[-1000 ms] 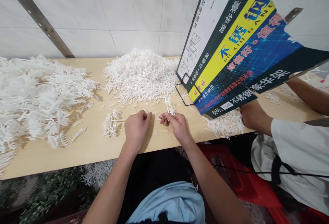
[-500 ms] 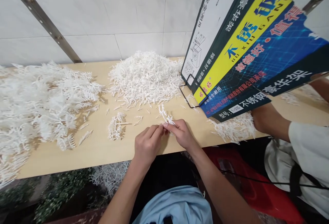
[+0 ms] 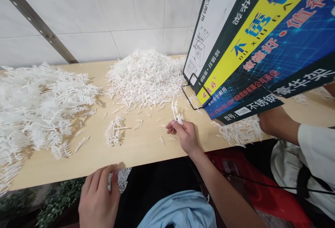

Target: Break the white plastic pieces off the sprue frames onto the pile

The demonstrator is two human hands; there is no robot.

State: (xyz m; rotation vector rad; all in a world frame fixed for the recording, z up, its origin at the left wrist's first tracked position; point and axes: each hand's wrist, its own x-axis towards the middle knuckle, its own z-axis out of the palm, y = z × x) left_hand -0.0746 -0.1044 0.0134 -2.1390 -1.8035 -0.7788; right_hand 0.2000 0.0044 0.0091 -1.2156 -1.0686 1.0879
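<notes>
In my right hand [image 3: 185, 137], closed with its fingers pinched, is a white plastic branched sprig [image 3: 178, 112] whose stem points up over the table. My left hand [image 3: 99, 189] is down at the table's front edge, away from the sprig, with curved fingers and thumb apart. White branched pieces [image 3: 123, 180] below the tabletop show beside it and through the gap at its thumb; I see nothing held there. A single branched piece [image 3: 115, 131] lies on the table left of my right hand. Small loose white bits [image 3: 162, 140] lie near my right fingers.
A large white heap [image 3: 146, 78] stands at the back, with another pile [image 3: 44, 106] at left. A printed cardboard box [image 3: 251, 53] in a black wire stand [image 3: 192, 97] rises at right. Past it, a co-worker's arm [image 3: 278, 123] reaches a smaller pile [image 3: 238, 130].
My left hand has left the sprig and moved down and left to the table's front edge. My right hand keeps the sprig, slightly farther right. The view has shifted a little.
</notes>
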